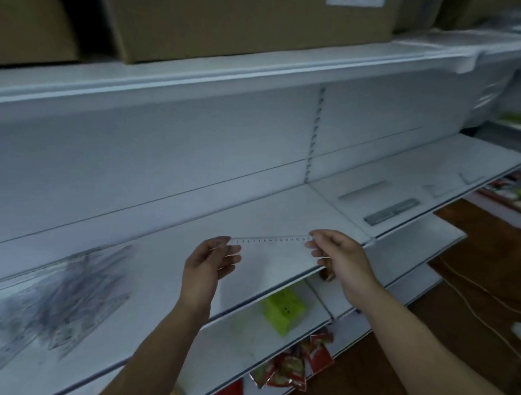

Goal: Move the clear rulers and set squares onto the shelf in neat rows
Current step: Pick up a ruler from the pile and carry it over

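While it hangs level above the white shelf (284, 217), the clear ruler (271, 240) is held by its ends | left hand (208, 265): fingers (229, 256) pinch left end | right hand (341, 256): fingers pinch right end | ruler heap (57, 298): shelf, far left

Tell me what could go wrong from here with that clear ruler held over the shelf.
1. The left hand and right hand pinch the ruler only at its ends, so it may slip or bend.
2. It hangs over the front part of the shelf; set down there, it could slide off onto the lower shelves.
3. The jumbled pile of rulers on the left could scatter if a hand brushes it.
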Demonstrator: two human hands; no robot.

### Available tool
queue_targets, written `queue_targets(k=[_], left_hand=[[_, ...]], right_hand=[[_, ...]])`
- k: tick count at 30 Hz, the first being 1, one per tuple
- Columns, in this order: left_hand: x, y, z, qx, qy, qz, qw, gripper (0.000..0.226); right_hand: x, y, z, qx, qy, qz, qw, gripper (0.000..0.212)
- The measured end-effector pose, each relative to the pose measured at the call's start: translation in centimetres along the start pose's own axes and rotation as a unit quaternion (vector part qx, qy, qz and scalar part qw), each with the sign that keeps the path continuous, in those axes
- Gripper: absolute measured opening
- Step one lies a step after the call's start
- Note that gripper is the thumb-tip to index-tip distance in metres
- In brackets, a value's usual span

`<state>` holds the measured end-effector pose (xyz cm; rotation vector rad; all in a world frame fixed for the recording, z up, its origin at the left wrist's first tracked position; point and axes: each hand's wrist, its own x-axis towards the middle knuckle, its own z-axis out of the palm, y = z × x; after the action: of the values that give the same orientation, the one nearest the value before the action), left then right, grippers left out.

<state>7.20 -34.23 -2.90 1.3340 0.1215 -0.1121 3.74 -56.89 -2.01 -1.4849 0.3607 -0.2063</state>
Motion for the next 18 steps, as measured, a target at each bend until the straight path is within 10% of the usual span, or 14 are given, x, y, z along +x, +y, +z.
queue_targets(k=[18], left_hand=[[5.4, -7.1, 29.5, 0.041, -0.116, -0.035, 0.992, 0.011]], right_hand=[[10.2, -1.0, -27.3, 0.007, 0.120, 0.002, 0.993, 0.011]])
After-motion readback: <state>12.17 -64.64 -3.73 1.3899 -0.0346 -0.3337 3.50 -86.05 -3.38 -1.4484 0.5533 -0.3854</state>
